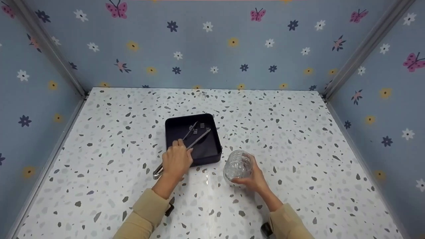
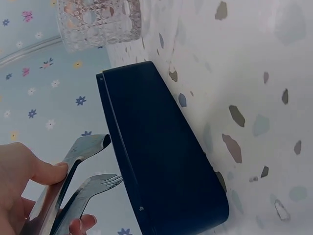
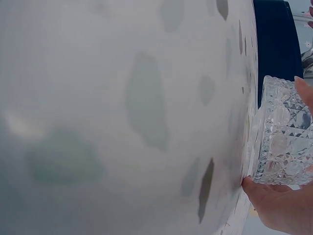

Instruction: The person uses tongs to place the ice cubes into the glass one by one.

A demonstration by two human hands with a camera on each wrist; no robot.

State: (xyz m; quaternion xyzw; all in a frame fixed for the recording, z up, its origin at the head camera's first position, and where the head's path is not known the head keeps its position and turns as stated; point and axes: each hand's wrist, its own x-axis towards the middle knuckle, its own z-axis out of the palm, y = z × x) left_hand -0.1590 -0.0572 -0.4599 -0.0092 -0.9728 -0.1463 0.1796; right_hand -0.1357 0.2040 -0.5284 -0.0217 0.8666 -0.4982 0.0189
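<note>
My left fingers (image 1: pixel 175 145) grip tongs (image 1: pixel 199 138) over the box (image 1: pixel 206 161), likely for reach; right fingers (image 1: pixel 242 181) clasp the glass (image 1: pixel 236 166), perhaps steadying it.

Head view: high, facing forward-down. Left, right wrist views: near, turned sideways; shared: clear cylindrical patterned-glass tumbler (image 2: pixel 100 22), upper left, right edge respectively.
</note>
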